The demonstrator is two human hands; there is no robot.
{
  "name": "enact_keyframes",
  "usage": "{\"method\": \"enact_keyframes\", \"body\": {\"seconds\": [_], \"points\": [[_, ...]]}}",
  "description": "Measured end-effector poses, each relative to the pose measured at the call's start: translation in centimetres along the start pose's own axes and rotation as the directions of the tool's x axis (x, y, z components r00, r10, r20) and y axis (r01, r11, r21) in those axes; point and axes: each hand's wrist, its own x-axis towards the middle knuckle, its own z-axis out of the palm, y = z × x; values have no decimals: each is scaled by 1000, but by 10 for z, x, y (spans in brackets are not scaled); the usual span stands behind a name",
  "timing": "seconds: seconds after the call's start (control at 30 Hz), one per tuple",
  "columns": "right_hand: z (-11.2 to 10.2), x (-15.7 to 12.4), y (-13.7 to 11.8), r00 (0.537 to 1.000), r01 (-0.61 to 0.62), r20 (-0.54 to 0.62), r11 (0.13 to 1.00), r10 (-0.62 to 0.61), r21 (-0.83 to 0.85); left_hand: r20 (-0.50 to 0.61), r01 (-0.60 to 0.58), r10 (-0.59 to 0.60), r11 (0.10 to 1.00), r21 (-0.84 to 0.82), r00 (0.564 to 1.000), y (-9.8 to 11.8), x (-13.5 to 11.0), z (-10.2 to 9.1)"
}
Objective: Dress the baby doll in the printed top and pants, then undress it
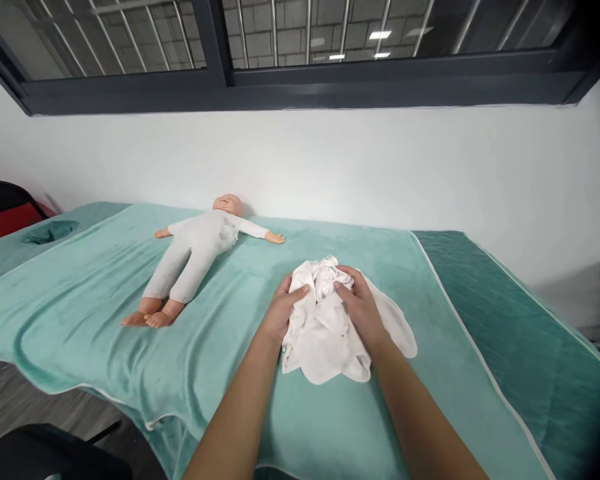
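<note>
Both of my hands grip a bunched white garment (325, 333) with small printed marks, low over the green blanket (220, 400). My left hand (283, 310) is closed on its left side, thumb on top. On the upper right side of the cloth, my right hand (360, 303) pinches the gathered folds. Part of the garment spreads out to the right beneath my right wrist. The exact kind of garment cannot be made out in its crumpled state. A baby doll (195, 247) in a white body suit lies on its back to the left, arms spread, apart from my hands.
The green blanket covers a padded bed (520, 327) against the white wall (330, 167). Above is a dark window frame (330, 83) with metal bars behind it. A black object (50, 453) stands on the floor at lower left, and a red and black item (7, 213) at far left.
</note>
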Motion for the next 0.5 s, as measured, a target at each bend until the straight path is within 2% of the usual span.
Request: {"method": "enact_keyframes", "body": {"seconds": [0.13,0.2,0.27,0.37,0.43,0.5], "points": [[12,-5,-5,982,24,191,986,9,-166,95,74,-76,997,32,993,0,-5,1],[13,-6,-8,980,51,201,973,-4,-227,114,95,-96,995,9,989,-1,-4,0],[12,-7,-11,987,64,157,965,-24,-256,97,72,-67,996,-44,993,-1,-1,-2],[7,-9,-11,1000,6,11,977,-4,-213,-41,4,-10,989,-150,999,4,5,-6],[-3,-12,-9,994,-31,-106,984,12,-176,-130,-4,-23,979,-202,991,8,8,-8],[-21,-17,-12,978,-33,-209,984,-5,-177,-154,15,-51,973,-230,987,10,9,-10]]}}
